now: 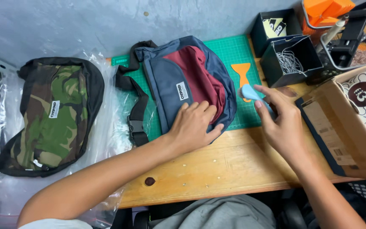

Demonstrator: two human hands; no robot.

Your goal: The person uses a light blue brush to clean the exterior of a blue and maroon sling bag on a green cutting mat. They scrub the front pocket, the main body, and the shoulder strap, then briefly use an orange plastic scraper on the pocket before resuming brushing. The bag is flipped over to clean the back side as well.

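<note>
Left hand [195, 125]: lies flat on the lower end of the blue and maroon waist bag [189, 87], palm down, fingers lightly spread and pressing the cloth; it grips nothing, it only pins the bag to the mat.

Right hand [280, 123]: raised just right of the bag, thumb and fingers pinched round a small pale blue tool [249, 92], whose rounded end sticks out toward the bag.

Waist bag: lies on the green cutting mat [238, 55] in the middle of the wooden table [217, 169], its black strap and buckle [135, 111] trailing off to the left.

How the bag should handle: soft, light fabric, to my eye; it will slump and slide on the smooth mat unless held down. The seams, the edge or the strap look like the firmest places to take hold; the middle panel just gives under the palm.

Pale blue tool: small and stiff-looking, probably light, fine for a fingertip pinch. I cannot tell its exact kind.

Nearby: an orange scraper [242, 72] lies on the mat just beyond the pale blue tool. A camouflage bag [51, 116] rests on clear plastic wrap [106, 140] well to the left. Two black boxes [291, 59] stand at the back, the nearer holding thin ball chains. A cardboard box [348, 127] sits at the right edge.
</note>
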